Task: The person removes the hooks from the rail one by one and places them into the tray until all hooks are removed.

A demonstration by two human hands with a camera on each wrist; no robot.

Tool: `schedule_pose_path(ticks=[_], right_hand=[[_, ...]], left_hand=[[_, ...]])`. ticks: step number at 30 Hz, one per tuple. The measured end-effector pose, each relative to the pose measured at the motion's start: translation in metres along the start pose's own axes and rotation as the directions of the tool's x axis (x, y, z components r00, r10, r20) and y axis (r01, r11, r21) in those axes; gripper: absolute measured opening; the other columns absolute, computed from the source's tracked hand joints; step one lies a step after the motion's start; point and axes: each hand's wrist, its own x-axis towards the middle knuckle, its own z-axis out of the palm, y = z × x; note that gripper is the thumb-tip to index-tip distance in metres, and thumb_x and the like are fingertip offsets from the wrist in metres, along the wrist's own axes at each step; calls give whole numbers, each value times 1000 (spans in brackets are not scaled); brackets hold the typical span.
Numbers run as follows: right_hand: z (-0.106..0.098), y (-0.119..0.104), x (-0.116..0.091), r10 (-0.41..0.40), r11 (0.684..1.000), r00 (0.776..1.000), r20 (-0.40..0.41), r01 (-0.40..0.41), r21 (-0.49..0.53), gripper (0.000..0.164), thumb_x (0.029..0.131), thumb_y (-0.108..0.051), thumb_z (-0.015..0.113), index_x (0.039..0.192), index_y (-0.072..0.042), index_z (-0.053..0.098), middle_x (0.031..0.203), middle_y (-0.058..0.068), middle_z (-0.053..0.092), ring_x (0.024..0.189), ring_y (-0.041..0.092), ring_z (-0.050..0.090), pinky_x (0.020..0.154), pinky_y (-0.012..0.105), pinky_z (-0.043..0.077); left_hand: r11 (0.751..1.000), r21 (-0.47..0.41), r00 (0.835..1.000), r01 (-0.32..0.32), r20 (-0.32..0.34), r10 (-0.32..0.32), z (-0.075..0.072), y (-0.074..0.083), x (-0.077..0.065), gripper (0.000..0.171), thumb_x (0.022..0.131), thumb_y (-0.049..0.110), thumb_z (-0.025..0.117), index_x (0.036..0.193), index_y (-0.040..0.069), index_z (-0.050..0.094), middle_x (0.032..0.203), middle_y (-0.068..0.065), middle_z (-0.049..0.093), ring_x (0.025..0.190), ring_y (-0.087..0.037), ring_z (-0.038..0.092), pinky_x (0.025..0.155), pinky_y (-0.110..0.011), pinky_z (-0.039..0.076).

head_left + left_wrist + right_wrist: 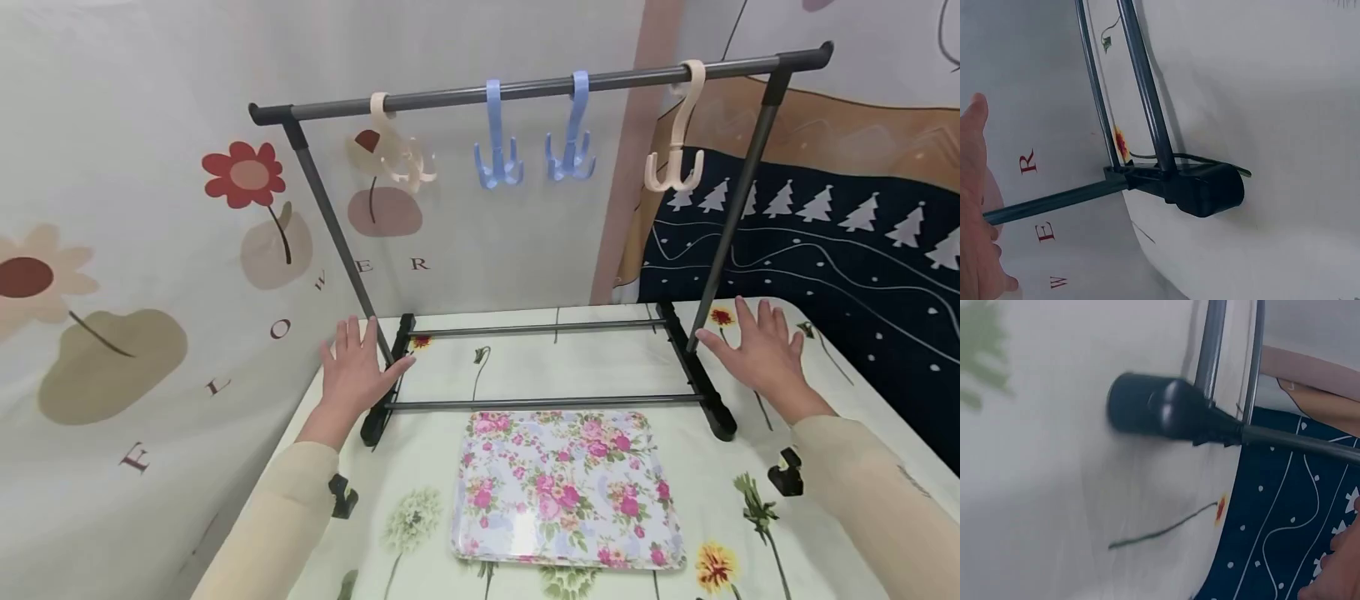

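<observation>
A small grey garment rack (555, 87) with black feet stands on the table. Two cream hooks (677, 137) and two blue hooks (495, 137) hang from its top bar. My left hand (352, 371) is beside the left upright, fingers straight and spread; in the left wrist view part of that hand (979, 206) shows at the edge near the rack's post. My right hand (765, 354) is beside the right upright, likewise spread, and only a bit of it (1338, 562) shows in the right wrist view. Neither hand holds anything.
A flower-printed flat stack or board (566, 492) lies on the table in front of the rack. The tablecloth (405, 567) has printed flowers. A printed curtain (150, 208) hangs behind and left, and dark tree-patterned fabric (825, 242) lies to the right.
</observation>
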Motion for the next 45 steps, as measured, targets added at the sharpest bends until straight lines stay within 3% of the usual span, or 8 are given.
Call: schedule_pose_path(ticks=[9, 18, 25, 34, 40, 45], right_hand=[[0, -6, 6, 38, 971, 999, 25, -43, 236, 98, 98, -65, 39, 155, 2, -3, 158, 33, -6, 144, 52, -4, 109, 70, 7], [6, -11, 16, 80, 947, 993, 89, -103, 304, 98, 97, -65, 41, 156, -2, -5, 158, 34, 1, 143, 55, 7, 107, 71, 17], [15, -13, 21, 103, 913, 986, 129, -145, 382, 97, 97, -66, 40, 157, -5, -6, 159, 32, 3, 143, 54, 9, 107, 69, 19], [12, -18, 27, 116, 834, 993, 23, -110, 540, 79, 102, -51, 44, 157, -1, 17, 158, 27, 21, 140, 48, 29, 106, 63, 31], [12, -21, 33, 169, 791, 986, -8, -131, 598, 71, 102, -48, 46, 153, -1, 29, 156, 23, 31, 140, 42, 35, 108, 56, 34], [15, -22, 38, 208, 768, 978, -12, -156, 621, 72, 101, -49, 47, 152, -1, 29, 156, 21, 33, 140, 39, 36, 110, 53, 33]], left_hand=[[999, -33, 1000, -18, -22, 17, 5, 17, 3, 101, 91, 67, 55, 157, 1, 15, 160, -30, 9, 148, -45, 6, 112, -68, 8], [987, -162, 1000, 7, -10, -8, 0, 26, 5, 99, 93, 63, 54, 157, 1, 11, 161, -29, 8, 148, -45, 6, 114, -63, 11], [947, -318, 999, 44, -10, -50, -5, 28, 6, 97, 95, 65, 49, 158, 5, 9, 161, -27, 9, 147, -44, 10, 113, -62, 18], [879, -468, 995, 98, 28, -96, -19, 32, 11, 95, 96, 68, 42, 159, 8, 7, 163, -23, 8, 149, -40, 10, 115, -59, 16], [842, -533, 994, 90, -9, -112, -28, 38, 15, 93, 95, 69, 43, 159, 10, 10, 163, -21, 11, 149, -39, 12, 115, -57, 17], [832, -551, 993, 60, -52, -106, -34, 43, 17, 88, 98, 64, 43, 159, 9, 12, 162, -21, 13, 148, -38, 15, 116, -55, 18]])
